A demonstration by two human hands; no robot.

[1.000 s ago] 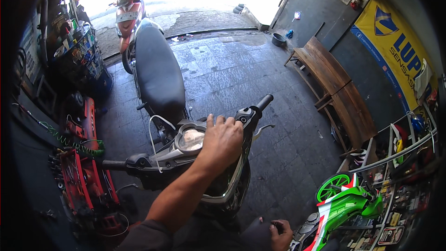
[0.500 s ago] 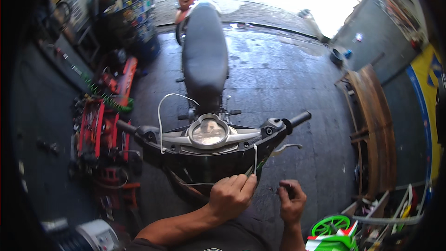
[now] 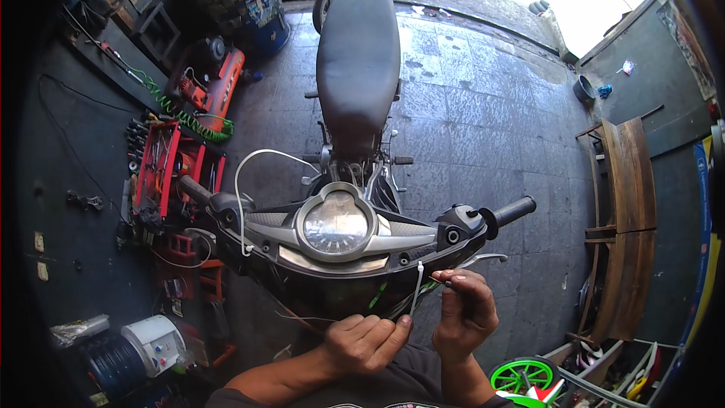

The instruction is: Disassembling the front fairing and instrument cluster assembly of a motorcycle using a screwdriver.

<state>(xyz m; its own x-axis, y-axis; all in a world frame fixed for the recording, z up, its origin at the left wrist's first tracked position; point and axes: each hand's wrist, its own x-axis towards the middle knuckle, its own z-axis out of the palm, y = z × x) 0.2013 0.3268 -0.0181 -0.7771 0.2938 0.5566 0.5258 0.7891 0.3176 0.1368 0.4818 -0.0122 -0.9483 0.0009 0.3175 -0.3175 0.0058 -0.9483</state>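
Note:
In front of me is a motorbike's dark front cowl [image 3: 340, 287], with the handlebar and a round-faced instrument panel [image 3: 335, 223] on top. A white cable tie [image 3: 418, 287] runs down from the cowl's right side, and my left hand [image 3: 366, 341] pinches its lower end. My right hand [image 3: 467, 313] is closed beside it, fingertips raised near the cowl's edge. Between those fingertips is a small, thin, dark piece, too small to name. A second white cable tie [image 3: 239, 181] arches up from the cowl's left side. Thin wires [image 3: 302, 317] show below the cowl.
The long dark seat [image 3: 359, 60] stretches away ahead. On the left stand a red tool rack [image 3: 162, 162], a red compressor [image 3: 223, 91] and a white-and-dark container [image 3: 151, 344]. A wooden bench [image 3: 623, 219] is at the right, a green wheel [image 3: 522, 378] at lower right.
My right hand has moved up and left, close to the upright cable tie, and now shows a small dark piece at its fingertips. My left hand keeps its pinch. The view has shifted.

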